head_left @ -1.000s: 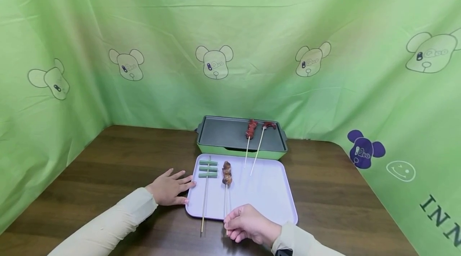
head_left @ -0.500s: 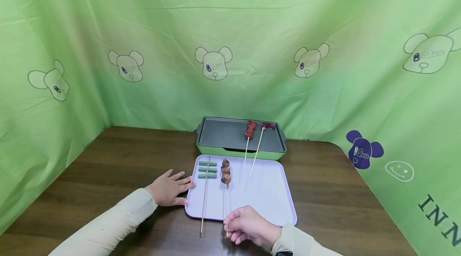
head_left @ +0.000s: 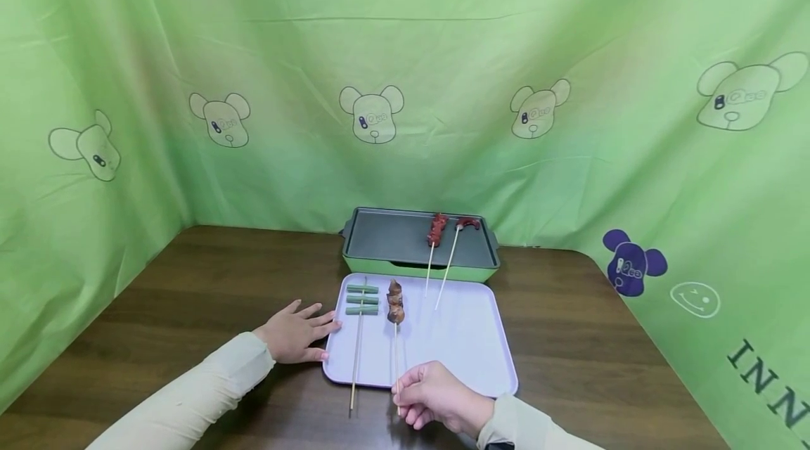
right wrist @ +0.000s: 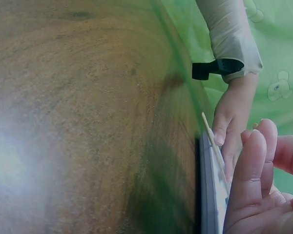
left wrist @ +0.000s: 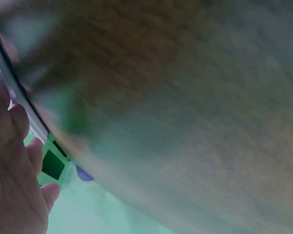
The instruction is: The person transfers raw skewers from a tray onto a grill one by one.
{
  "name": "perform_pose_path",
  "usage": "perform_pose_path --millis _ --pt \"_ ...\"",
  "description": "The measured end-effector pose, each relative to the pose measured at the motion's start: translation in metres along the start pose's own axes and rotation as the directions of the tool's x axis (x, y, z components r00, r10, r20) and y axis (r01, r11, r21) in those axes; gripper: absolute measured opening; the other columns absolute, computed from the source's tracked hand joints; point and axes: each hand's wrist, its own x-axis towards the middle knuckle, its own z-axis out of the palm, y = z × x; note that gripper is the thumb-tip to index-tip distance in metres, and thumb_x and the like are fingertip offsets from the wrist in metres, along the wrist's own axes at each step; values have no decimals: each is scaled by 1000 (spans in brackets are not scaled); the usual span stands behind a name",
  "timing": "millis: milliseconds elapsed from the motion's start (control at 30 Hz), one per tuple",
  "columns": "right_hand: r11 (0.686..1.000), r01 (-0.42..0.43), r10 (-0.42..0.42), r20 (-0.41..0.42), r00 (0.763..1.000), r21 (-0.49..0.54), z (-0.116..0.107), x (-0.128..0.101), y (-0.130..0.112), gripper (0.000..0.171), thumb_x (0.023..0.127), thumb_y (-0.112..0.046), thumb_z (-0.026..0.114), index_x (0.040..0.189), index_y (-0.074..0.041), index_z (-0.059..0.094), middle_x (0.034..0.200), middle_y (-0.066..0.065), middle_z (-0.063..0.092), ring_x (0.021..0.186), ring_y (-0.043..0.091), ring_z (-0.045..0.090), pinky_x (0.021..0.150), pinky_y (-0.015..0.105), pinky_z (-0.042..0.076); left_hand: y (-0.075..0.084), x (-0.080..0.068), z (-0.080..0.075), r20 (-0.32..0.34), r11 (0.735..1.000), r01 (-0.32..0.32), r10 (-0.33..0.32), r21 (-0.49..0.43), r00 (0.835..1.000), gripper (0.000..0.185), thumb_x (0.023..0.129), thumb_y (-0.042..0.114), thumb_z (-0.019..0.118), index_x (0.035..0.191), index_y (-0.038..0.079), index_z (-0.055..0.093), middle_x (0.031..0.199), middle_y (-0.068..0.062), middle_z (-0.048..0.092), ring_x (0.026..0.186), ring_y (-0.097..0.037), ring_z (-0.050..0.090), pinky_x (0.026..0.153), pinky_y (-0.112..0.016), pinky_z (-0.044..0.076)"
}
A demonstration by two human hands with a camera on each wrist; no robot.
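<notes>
My right hand (head_left: 436,395) pinches the lower end of a wooden stick, which carries a browned meat skewer (head_left: 395,304) over the pale purple tray (head_left: 455,337). In the right wrist view, curled fingers (right wrist: 251,170) show at the right. Spread flat, my left hand (head_left: 296,335) touches the tray's left edge with its fingertips. Between the hands lies a skewer of green vegetable pieces (head_left: 362,300), its stick jutting past the tray's front rim. The left wrist view catches the left hand (left wrist: 14,170) beside the tray's rim.
Behind the tray stands a green griddle (head_left: 392,235) with a dark plate. On it rest a red meat skewer (head_left: 436,230) and a curled red skewer (head_left: 467,223), their sticks reaching over the tray. Green curtains (head_left: 380,35) surround the wooden table (head_left: 582,351).
The head view has shifted slightly. The meat skewer's top has moved a little up and left in the picture. Both hands keep nearly the same places.
</notes>
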Motion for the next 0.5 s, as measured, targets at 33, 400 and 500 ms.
perform_pose_path --millis 33,400,500 --pt "1000 0 0 -2 1000 3 0 -1 0 7 80 4 59 84 3 65 57 -1 60 44 0 52 42 13 43 0 0 0 -2 1000 -1 1 -1 1000 61 94 55 46 144 20 46 148 0 43 137 -29 36 107 -54 29" --pt "999 28 -27 -12 1000 33 -10 -1 5 9 80 4 59 87 5 64 58 -1 60 45 -1 53 44 14 44 0 1 2 8 1000 5 -5 27 1000 62 93 56 46 143 20 47 148 1 43 137 -28 36 107 -53 28" --pt "999 33 -32 -11 999 31 -12 -2 4 9 80 4 59 87 5 64 58 -1 61 45 -1 53 44 14 45 1 1 2 7 1000 5 -5 26 1000 62 93 55 47 144 20 46 148 1 43 137 -28 36 107 -53 28"
